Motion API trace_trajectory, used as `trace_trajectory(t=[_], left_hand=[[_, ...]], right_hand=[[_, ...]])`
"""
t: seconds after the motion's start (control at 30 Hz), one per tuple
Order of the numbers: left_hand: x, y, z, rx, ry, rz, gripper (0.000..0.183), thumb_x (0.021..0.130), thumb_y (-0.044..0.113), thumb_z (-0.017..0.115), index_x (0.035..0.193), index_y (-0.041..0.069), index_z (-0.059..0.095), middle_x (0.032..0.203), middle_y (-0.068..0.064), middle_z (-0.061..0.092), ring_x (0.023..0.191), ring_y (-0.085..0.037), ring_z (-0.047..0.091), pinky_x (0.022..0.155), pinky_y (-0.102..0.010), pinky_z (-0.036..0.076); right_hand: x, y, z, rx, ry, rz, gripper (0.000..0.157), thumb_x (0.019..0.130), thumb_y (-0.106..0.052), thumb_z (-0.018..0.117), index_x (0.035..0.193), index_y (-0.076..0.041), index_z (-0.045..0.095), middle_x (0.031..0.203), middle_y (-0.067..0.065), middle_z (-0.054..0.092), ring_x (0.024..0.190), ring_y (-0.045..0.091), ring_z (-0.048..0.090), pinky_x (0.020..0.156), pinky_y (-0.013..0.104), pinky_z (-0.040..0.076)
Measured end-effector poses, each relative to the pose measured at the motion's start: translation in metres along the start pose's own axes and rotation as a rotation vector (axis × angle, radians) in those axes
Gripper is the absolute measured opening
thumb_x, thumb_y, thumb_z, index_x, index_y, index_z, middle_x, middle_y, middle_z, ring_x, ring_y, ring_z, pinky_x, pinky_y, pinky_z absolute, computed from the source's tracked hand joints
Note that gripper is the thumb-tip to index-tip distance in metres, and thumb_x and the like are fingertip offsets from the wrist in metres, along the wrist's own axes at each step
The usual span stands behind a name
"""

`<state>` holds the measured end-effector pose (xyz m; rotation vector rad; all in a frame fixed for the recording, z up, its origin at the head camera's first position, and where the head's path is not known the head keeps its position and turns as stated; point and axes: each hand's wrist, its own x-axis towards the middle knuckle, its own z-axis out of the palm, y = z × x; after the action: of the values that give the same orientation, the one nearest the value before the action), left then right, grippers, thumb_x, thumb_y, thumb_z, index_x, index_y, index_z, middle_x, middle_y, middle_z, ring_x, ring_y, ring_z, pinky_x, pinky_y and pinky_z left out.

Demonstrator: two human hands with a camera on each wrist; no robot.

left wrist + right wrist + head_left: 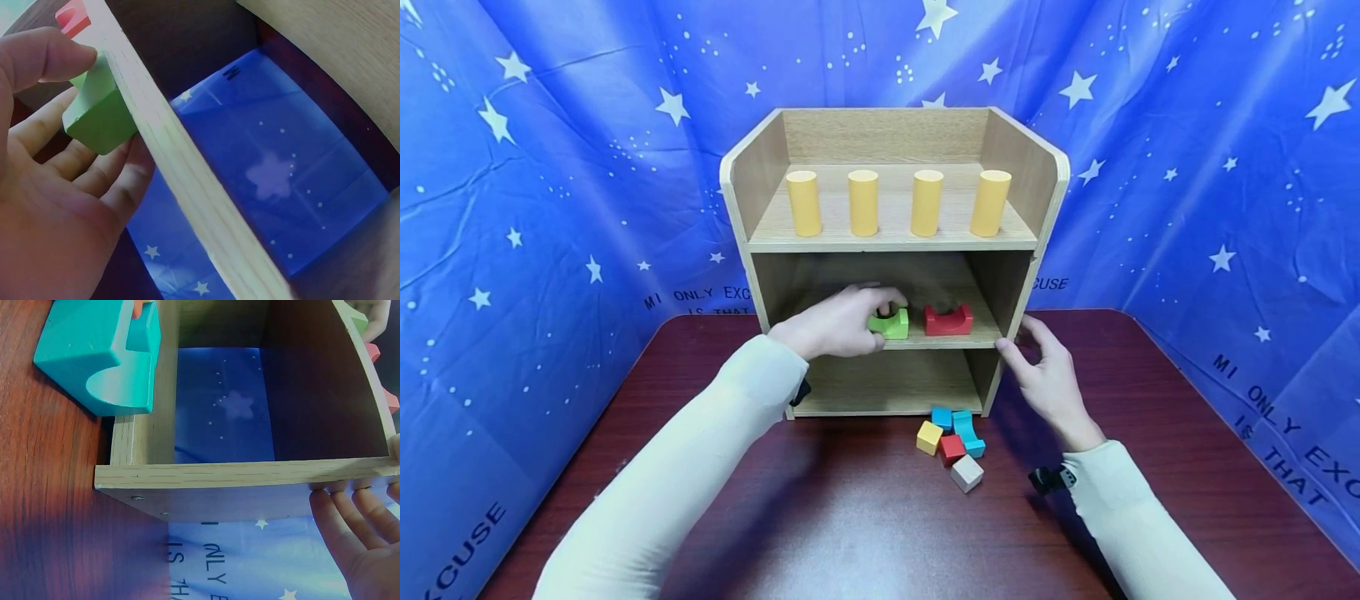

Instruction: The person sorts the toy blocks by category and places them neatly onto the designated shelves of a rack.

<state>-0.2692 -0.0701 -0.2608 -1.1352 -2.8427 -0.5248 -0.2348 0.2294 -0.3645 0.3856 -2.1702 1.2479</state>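
My left hand (pixel 842 321) reaches into the middle level of a small wooden shelf (pixel 891 246) and pinches a light green arch block (pixel 892 325) at the board's front edge. In the left wrist view the thumb lies along one side of the green block (pixel 100 115), with the fingers behind it. To its right on the same board sits a red arch block (pixel 948 322), curved side up. My right hand (pixel 1051 375) holds the shelf's right side panel (pixel 250 475), thumb at the front edge and fingers against the outer face.
Several yellow cylinders (pixel 863 204) stand in a row on the top level. Before the shelf's lower right lie a blue arch block (pixel 966 433) and small cubes: blue (pixel 942 418), yellow (pixel 928 437), red (pixel 952 450) and whitish (pixel 967 473). A starry blue cloth (pixel 587 150) surrounds the dark table (pixel 850 517).
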Motion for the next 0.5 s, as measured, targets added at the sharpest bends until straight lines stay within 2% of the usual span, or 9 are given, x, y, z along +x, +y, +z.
trace_trajectory(t=[0.23,0.5], left_hand=[[-0.009,0.000,-0.002,0.054,0.109,0.041,0.054,0.075,0.010,0.063,0.128,0.014,0.056,0.117,-0.002,0.054,0.098,-0.017,0.055,0.086,-0.032,0.045],[-0.019,0.005,-0.002,0.107,0.202,0.137,0.045,0.077,0.012,0.064,0.122,0.013,0.059,0.116,-0.003,0.056,0.099,-0.015,0.050,0.090,-0.033,0.043]], right_hand=[[0.000,-0.001,0.000,0.003,0.001,-0.008,0.039,0.089,-0.013,0.067,0.126,-0.007,0.059,0.103,0.013,0.065,0.092,0.005,0.055,0.075,0.011,0.043],[0.000,0.000,0.000,0.007,-0.001,-0.007,0.039,0.089,-0.014,0.067,0.126,-0.006,0.059,0.103,0.013,0.065,0.091,0.004,0.055,0.076,0.011,0.044]])
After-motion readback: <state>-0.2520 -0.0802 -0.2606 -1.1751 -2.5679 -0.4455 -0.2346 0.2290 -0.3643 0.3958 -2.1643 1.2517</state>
